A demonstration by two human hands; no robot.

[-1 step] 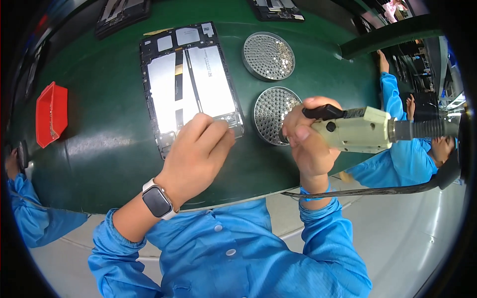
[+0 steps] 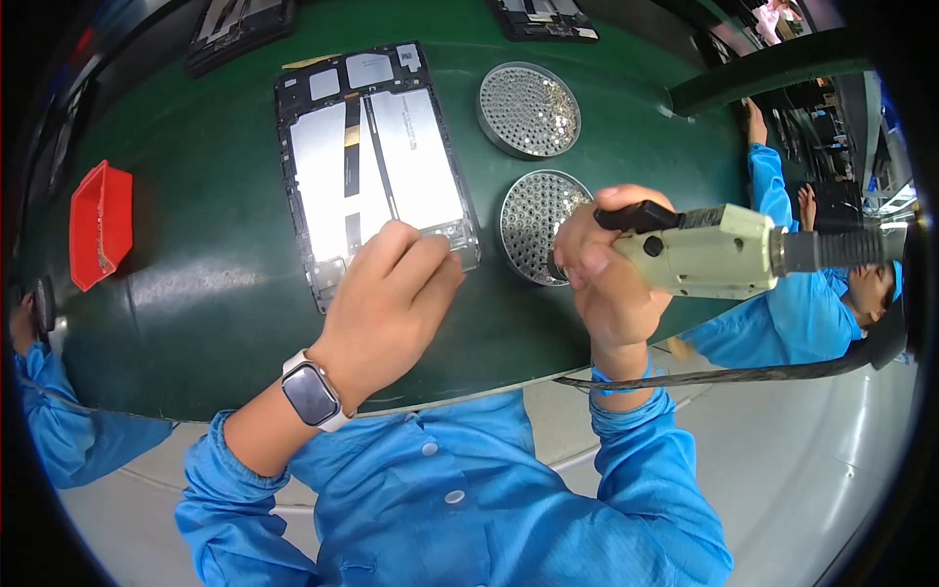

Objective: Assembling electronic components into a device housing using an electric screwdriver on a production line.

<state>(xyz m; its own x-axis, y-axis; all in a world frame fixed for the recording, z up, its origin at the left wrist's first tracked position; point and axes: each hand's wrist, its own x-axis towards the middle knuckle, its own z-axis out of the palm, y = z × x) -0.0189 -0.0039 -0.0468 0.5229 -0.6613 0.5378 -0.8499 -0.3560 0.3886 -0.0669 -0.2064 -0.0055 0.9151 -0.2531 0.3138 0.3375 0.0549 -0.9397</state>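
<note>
An opened tablet [image 2: 419,147] with silvery inner panels and a black frame lies on the green table. My left hand [image 2: 381,303] is over its lower end, fingers curled and pressed together; whatever the fingertips pinch, if anything, is hidden beneath them. Held in my right hand [image 2: 614,279] is a pale electric screwdriver [image 2: 719,256] with a black lever, its cable end pointing right. Its tip, hidden by the hand, is over or close to the nearer round screw tray [image 2: 528,220], where small silvery screws sit among many holes.
A second round screw tray [image 2: 523,103] stands just beyond. Left of the tablet is a red bin [image 2: 101,225] with small parts. More opened devices [image 2: 240,29] lie at the far edge. A dark cable [image 2: 743,376] crosses near the right front edge. Other people in blue sleeves [image 2: 773,186] flank the table.
The electric screwdriver and right hand have shifted very slightly. My left hand and the tablet stay in place. At the right, another person's head has moved a little.
</note>
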